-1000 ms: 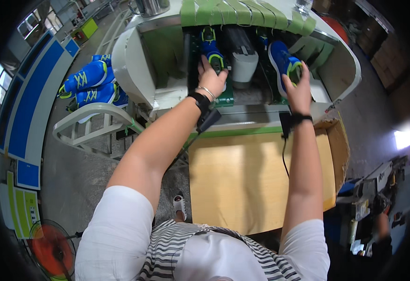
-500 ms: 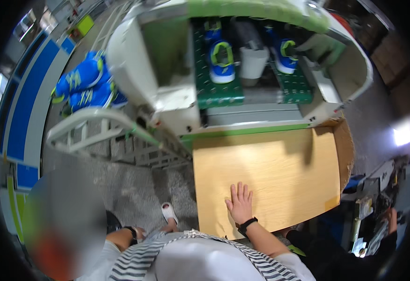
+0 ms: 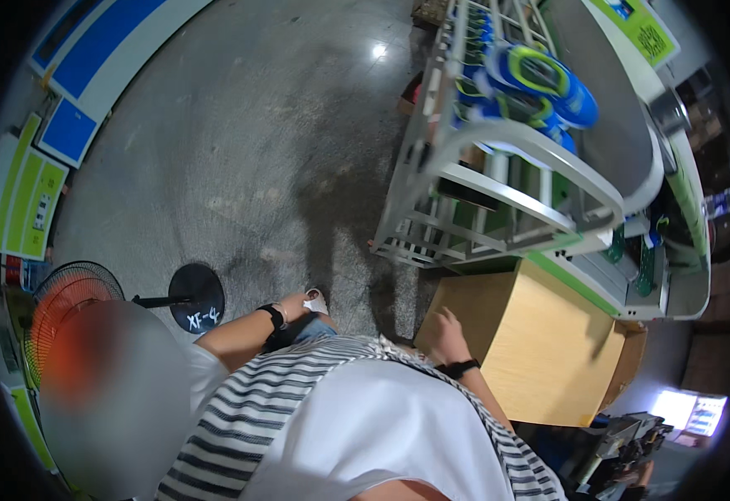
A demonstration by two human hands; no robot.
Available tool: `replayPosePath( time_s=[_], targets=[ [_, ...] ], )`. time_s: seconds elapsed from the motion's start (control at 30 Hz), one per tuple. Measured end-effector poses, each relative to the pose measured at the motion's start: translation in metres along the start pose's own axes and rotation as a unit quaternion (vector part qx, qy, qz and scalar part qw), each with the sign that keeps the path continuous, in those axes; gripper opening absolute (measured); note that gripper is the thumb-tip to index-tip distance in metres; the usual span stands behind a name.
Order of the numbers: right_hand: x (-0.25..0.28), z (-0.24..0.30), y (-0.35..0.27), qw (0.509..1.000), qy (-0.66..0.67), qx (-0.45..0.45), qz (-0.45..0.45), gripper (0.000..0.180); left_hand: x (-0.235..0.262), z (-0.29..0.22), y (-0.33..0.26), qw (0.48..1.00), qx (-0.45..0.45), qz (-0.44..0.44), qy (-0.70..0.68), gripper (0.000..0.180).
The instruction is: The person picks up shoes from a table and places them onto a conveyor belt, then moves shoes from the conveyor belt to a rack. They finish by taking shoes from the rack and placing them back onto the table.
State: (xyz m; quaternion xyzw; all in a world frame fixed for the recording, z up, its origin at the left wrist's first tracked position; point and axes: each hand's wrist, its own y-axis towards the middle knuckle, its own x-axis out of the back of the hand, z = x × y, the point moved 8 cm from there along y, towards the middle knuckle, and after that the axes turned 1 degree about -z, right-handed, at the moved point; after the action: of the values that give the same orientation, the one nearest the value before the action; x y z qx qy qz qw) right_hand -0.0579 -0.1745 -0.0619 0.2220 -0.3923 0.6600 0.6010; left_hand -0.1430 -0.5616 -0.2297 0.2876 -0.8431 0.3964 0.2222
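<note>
Fingers of the right hand (image 3: pixel 442 327) lie spread, holding nothing, on the pale, smooth wooden worktop (image 3: pixel 548 351); left hand's (image 3: pixel 294 306) fingers cannot be told.

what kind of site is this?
Probably a shoe factory floor: blue sports shoes on a white metal rack, a wooden workbench under the right hand, bare concrete floor.

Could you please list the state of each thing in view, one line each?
Left hand: down by the person's leg, holding nothing visible.
Right hand: resting on the wooden table.
Blue shoes: lying on the metal rack.
Standing fan: upright on the floor.
</note>
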Motion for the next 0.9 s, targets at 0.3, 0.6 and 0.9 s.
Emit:
replayPosePath(
  time_s=[0.3,0.6,0.9],
  targets=[
    [-0.113,0.211,0.203,0.962,-0.066,0.218,0.151,0.047,0.106,0.198,-0.066,0.948,0.251,-0.171,-0.09,0.04],
    [-0.123,0.342,0.424,0.98,-0.079,0.145,0.114,0.06,0.246,0.14,0.032,0.97,0.161,-0.146,-0.107,0.05],
    [-0.008,0.279,0.574,0.982,0.162,-0.049,-0.08,0.071,0.426,0.156,0.22,0.978,0.115,-0.115,-0.134,0.048]
  ],
)
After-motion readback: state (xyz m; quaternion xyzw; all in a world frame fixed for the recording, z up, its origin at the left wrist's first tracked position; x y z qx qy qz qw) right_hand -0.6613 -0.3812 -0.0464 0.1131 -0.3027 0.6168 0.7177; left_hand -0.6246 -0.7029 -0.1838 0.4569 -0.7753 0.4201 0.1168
